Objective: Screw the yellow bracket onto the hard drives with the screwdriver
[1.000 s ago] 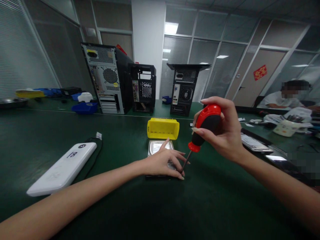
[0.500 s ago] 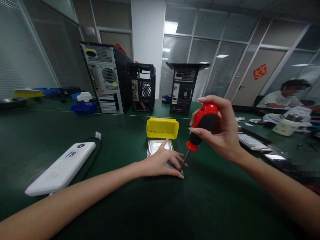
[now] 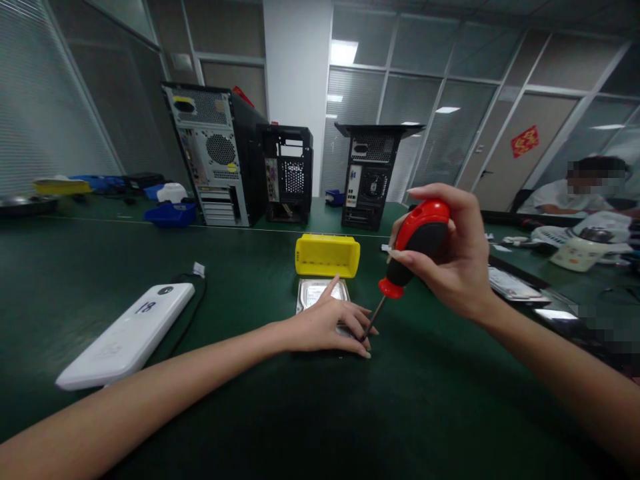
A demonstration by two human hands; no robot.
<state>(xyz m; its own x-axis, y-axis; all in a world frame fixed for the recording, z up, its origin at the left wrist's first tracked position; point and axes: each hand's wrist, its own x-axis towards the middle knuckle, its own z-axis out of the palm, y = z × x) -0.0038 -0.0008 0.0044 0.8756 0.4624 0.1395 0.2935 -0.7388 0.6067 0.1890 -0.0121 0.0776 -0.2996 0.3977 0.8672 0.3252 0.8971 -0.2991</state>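
A silver hard drive lies on the green table, largely covered by my left hand. The fingers of that hand are spread over the drive, with the thumb and fingertips at its right edge around the screwdriver's tip. My right hand is closed round the red and black handle of a screwdriver. The tool leans to the right, and its shaft runs down to the drive's near right corner, where the fingers partly hide the tip. Just behind the drive is a yellow bin.
Three computer cases stand at the back. A white device marked 18 lies left with its cable. Blue bins are behind it. On the right are another drive, a cream pot and a seated person.
My right hand and the screwdriver's handle have shifted right, so the tool leans more. The tip remains at the drive's corner, by my left hand's fingers.
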